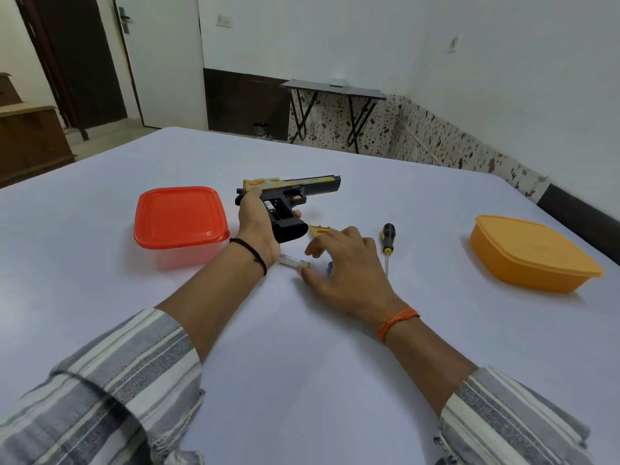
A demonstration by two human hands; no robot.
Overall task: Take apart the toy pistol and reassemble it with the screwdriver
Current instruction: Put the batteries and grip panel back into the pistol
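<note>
The black and gold toy pistol (pixel 295 191) is held above the white table, barrel pointing right. My left hand (pixel 256 226) grips its handle, whose side is open with a battery showing inside. My right hand (pixel 345 263) hovers low over the table with fingers spread and relaxed, holding nothing. Just left of its fingertips lies a small battery (pixel 293 261). A gold grip cover (pixel 318 229) lies beyond the fingers, and a small blue piece (pixel 329 266) peeks out under the hand. The black and yellow screwdriver (pixel 388 243) lies to the right of that hand.
A red-lidded box (pixel 181 219) stands left of the pistol. An orange-lidded box (pixel 533 253) sits at the right, near the edge of the table (pixel 302 347). A folding table (pixel 335 92) stands by the far wall.
</note>
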